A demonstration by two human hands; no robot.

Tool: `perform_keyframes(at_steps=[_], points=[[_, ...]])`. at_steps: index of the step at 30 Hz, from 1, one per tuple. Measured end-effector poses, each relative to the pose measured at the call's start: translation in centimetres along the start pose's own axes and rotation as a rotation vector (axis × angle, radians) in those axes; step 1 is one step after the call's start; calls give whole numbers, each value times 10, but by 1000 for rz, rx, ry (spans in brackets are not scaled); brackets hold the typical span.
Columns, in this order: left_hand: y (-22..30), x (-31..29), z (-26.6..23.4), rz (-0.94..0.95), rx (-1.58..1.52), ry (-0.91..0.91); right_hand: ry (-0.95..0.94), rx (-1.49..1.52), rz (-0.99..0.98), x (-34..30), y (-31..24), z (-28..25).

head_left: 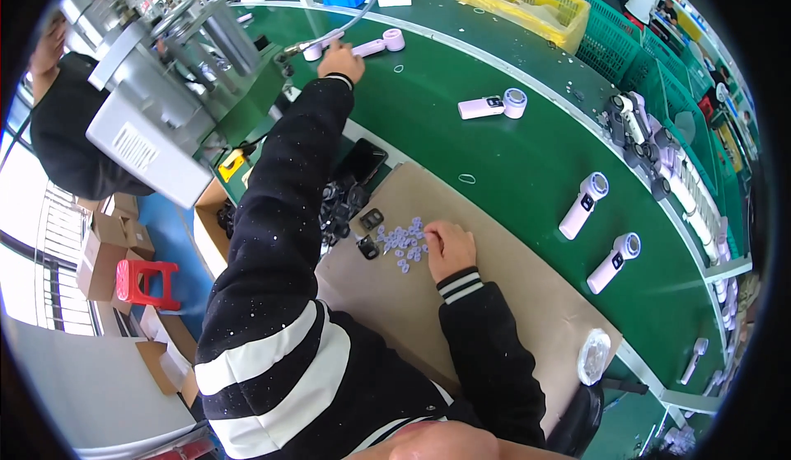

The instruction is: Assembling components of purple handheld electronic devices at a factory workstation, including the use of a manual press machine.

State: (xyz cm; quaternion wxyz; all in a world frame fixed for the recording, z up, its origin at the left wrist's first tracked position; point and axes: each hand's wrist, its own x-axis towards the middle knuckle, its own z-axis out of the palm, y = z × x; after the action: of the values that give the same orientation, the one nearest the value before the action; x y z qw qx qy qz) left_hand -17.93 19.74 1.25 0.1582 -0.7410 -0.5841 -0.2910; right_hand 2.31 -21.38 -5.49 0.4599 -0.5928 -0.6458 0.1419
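Observation:
My left hand (342,62) reaches far over the green belt, its fingers stretched out between two lilac handheld fans. The round head of one fan (312,51) shows left of the fingers; the other fan (371,48) lies just right of them. Whether the fingertips touch either fan is hard to see. On the brown cardboard, my right hand (451,250) rests with its fingers curled together, at the edge of a scatter of small lilac rings (401,237). Anything between those fingertips is hidden. Beside the rings lie two small black parts (372,218).
More lilac fans (493,105) lie along the green belt (428,114). Black parts (336,208) and a dark phone-like slab (363,160) sit beside my left forearm. A grey machine (148,143) stands left. Beyond the belt are a yellow crate (523,2) and green crates (610,35).

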Motion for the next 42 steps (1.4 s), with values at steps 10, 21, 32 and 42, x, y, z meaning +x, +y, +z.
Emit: perform_keyframes(at_steps=[10,21,32,42], points=[[-94,58,109,-658,202,-180,-43,56,39,4,-11,-11],[-134,110,134,-477,147,-190,-104,-4,152,19,-15,-18],[-68,78,109,-456,95,-105,-38,-17,141,19,-18,-11],[83,38,9,199,-131,159,80,-38,52,2,-4,2]])
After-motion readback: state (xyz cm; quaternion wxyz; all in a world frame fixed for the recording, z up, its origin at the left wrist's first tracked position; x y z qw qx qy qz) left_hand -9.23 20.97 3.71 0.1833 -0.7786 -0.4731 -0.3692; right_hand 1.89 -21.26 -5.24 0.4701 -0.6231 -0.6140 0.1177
